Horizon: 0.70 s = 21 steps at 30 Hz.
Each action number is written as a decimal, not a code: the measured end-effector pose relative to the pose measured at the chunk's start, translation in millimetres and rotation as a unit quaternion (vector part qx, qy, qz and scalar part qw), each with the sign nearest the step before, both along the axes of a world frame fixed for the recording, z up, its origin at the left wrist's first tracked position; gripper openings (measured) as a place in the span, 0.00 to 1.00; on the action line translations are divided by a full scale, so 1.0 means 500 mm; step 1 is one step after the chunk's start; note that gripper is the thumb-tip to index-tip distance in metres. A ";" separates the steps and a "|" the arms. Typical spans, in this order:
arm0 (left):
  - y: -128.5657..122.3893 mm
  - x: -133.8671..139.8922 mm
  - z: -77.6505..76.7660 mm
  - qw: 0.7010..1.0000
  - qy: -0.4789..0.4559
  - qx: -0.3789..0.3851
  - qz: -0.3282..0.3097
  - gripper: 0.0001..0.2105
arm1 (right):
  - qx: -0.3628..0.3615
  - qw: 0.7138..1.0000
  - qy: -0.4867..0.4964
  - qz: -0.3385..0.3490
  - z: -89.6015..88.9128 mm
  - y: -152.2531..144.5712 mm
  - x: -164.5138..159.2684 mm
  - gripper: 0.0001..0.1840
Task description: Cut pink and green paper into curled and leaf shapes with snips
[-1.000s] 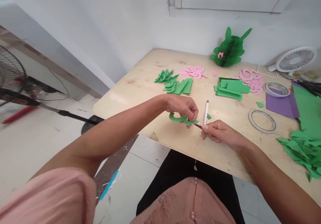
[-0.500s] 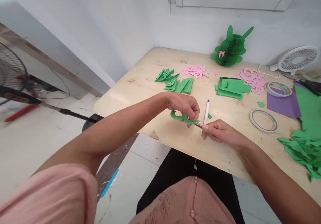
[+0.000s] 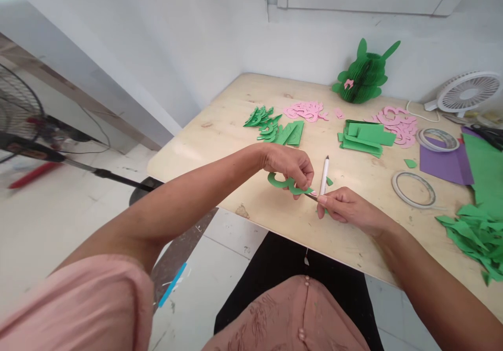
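Near the table's front edge, my left hand (image 3: 288,166) pinches a wavy green paper cutout (image 3: 278,181). A small pink and white bit shows by the cutout's right end. My right hand (image 3: 348,208) is closed on a thin dark metal tool (image 3: 311,197), its tip at that end of the paper. The fingers hide most of the tool, so its kind is unclear. A white pen (image 3: 325,175) with a dark tip points away from me just behind my right fingertips; whether they touch it I cannot tell. Green scraps (image 3: 329,181) lie beside the pen.
Farther back lie green cut pieces (image 3: 259,116), pink cutouts (image 3: 306,111) and a green paper stack (image 3: 365,137). A green honeycomb paper figure (image 3: 361,78) stands by the wall. Rightward are tape rolls (image 3: 413,204), purple paper (image 3: 444,165), a green scrap heap (image 3: 475,236) and a small fan (image 3: 467,93).
The view has shifted very slightly. Both hands keep the same hold on the green cutout and the metal tool, with no clear movement.
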<state>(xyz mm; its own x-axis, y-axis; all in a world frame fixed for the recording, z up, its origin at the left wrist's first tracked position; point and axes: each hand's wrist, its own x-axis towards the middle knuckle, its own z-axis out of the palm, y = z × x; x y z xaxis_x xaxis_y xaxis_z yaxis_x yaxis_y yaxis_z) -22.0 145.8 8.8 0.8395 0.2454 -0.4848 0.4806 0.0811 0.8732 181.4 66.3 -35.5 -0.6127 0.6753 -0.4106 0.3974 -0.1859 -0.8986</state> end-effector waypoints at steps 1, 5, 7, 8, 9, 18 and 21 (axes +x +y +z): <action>0.000 0.000 0.000 1.000 0.000 -0.001 0.000 0.01 | 0.001 1.000 0.000 0.000 0.000 0.000 0.000 0.28; 0.001 0.001 -0.001 1.000 0.003 -0.002 -0.001 0.02 | 0.003 1.000 0.001 0.000 0.000 0.000 0.001 0.28; 0.001 0.001 -0.001 1.000 0.007 -0.003 -0.001 0.01 | 0.005 1.000 -0.002 -0.001 0.000 0.000 0.000 0.28; 0.001 0.001 -0.001 1.000 0.009 -0.003 -0.001 0.01 | 0.005 1.000 -0.003 -0.001 0.001 -0.001 0.000 0.28; 0.001 0.001 -0.001 1.000 0.010 -0.003 0.000 0.01 | 0.005 1.000 -0.003 -0.001 0.001 -0.001 0.000 0.28; 0.001 0.003 -0.001 1.000 0.004 -0.005 0.002 0.01 | 0.000 1.000 0.000 -0.001 0.002 -0.002 -0.001 0.28; 0.001 0.002 -0.002 1.000 0.002 -0.002 -0.002 0.02 | -0.002 1.000 0.000 -0.003 0.002 -0.002 -0.002 0.28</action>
